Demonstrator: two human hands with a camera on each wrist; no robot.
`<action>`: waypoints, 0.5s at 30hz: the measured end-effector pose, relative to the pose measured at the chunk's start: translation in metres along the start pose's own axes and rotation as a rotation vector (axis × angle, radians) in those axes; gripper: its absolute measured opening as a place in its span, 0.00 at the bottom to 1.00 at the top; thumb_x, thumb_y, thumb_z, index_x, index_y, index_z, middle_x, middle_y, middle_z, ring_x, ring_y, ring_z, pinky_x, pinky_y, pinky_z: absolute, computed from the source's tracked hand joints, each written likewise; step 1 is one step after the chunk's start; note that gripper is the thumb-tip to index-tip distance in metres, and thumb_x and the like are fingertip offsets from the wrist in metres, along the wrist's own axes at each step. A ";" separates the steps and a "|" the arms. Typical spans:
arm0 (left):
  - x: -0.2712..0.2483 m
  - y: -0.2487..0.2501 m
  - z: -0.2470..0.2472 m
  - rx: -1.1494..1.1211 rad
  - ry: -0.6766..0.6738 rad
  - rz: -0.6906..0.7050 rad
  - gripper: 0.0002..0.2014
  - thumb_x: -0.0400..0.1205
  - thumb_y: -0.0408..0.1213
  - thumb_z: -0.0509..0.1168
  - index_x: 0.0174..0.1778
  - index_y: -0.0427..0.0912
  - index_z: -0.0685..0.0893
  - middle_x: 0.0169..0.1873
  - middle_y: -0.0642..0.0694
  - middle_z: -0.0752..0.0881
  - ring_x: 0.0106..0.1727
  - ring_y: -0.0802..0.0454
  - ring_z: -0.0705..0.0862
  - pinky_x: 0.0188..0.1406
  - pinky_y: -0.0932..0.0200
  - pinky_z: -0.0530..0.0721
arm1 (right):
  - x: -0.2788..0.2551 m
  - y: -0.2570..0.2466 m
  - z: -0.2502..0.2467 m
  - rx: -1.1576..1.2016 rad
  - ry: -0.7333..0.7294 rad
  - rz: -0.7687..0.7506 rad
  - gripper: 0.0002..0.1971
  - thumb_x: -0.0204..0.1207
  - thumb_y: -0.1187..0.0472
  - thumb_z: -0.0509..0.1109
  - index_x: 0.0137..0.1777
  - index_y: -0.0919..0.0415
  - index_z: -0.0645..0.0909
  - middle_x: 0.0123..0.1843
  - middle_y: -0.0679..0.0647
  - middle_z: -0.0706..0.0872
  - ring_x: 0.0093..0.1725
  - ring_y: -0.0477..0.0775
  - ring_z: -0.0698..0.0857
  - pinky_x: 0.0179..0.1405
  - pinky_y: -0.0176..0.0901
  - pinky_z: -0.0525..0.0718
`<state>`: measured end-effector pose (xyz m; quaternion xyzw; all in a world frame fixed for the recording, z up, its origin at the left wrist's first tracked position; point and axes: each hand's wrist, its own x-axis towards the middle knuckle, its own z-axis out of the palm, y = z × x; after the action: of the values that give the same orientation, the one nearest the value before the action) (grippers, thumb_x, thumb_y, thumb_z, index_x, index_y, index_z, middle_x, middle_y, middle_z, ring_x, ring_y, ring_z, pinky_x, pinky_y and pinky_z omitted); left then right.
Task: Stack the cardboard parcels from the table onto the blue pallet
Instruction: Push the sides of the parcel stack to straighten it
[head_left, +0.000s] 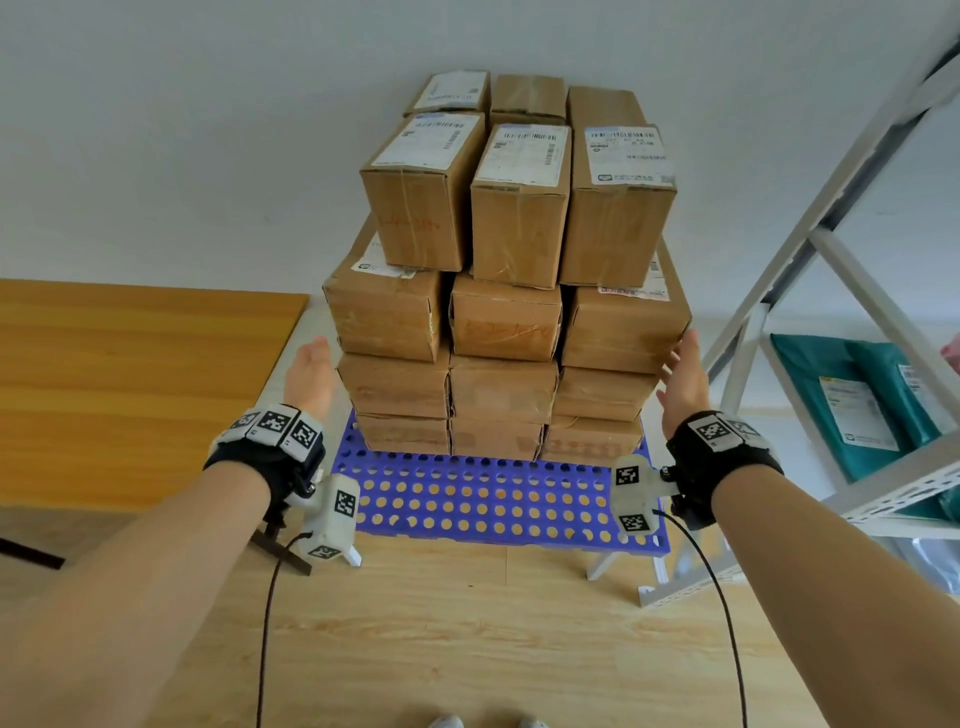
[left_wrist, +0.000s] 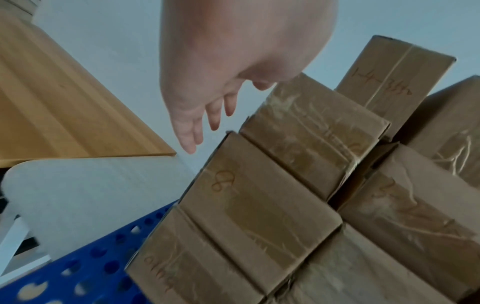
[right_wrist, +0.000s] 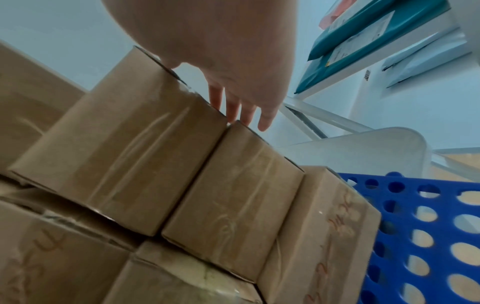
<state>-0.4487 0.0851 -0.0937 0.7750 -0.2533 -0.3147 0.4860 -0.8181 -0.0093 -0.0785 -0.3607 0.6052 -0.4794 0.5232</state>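
The cardboard parcels (head_left: 506, 291) stand stacked on the blue pallet (head_left: 493, 499), filling its far part while the near strip of perforated plastic lies bare. On the near face the stack shows four tiers of three parcels each, so twelve fronts; behind the top tier three more parcel tops can be seen, and how many lie behind the lower tiers cannot be told. Seven white shipping labels are visible: six on parcel tops in the top tier and one at the left of the tier below. Both hands hold nothing. The left hand (head_left: 310, 376) is spread with straight fingers, palm turned toward the left side of the stack, level with the second and third tiers; in the left wrist view its fingers (left_wrist: 192, 133) are just beside the parcels' edge and apart from it. The right hand (head_left: 684, 382) is likewise spread flat at the right side; in the right wrist view its fingers (right_wrist: 232, 109) lie at the edge of the second-tier parcel, touching or very nearly so. Left of the pallet is a wooden table (head_left: 130, 384); right of it, a white metal shelf (head_left: 893, 499) carrying two teal mailer bags (head_left: 862, 400).
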 end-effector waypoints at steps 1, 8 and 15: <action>0.002 0.007 -0.002 -0.027 -0.016 0.002 0.31 0.84 0.60 0.47 0.79 0.44 0.65 0.77 0.45 0.69 0.76 0.42 0.69 0.76 0.40 0.67 | -0.001 -0.005 0.000 0.018 0.011 -0.018 0.28 0.84 0.39 0.46 0.77 0.52 0.68 0.66 0.46 0.76 0.69 0.47 0.74 0.66 0.43 0.67; 0.010 0.045 -0.001 -0.123 -0.142 0.041 0.16 0.81 0.65 0.50 0.39 0.59 0.74 0.35 0.56 0.73 0.34 0.57 0.72 0.33 0.57 0.70 | 0.003 -0.033 0.004 0.041 -0.014 -0.074 0.30 0.79 0.36 0.58 0.75 0.53 0.69 0.64 0.47 0.77 0.68 0.50 0.76 0.74 0.50 0.70; 0.015 0.050 0.007 -0.175 -0.130 0.047 0.17 0.80 0.62 0.56 0.31 0.57 0.64 0.31 0.55 0.67 0.30 0.58 0.65 0.33 0.59 0.66 | 0.010 -0.034 0.007 0.005 -0.009 -0.078 0.13 0.79 0.49 0.62 0.61 0.50 0.74 0.54 0.44 0.80 0.63 0.52 0.79 0.70 0.54 0.76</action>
<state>-0.4486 0.0507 -0.0540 0.7016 -0.2738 -0.3737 0.5414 -0.8158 -0.0299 -0.0485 -0.3850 0.5871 -0.4993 0.5078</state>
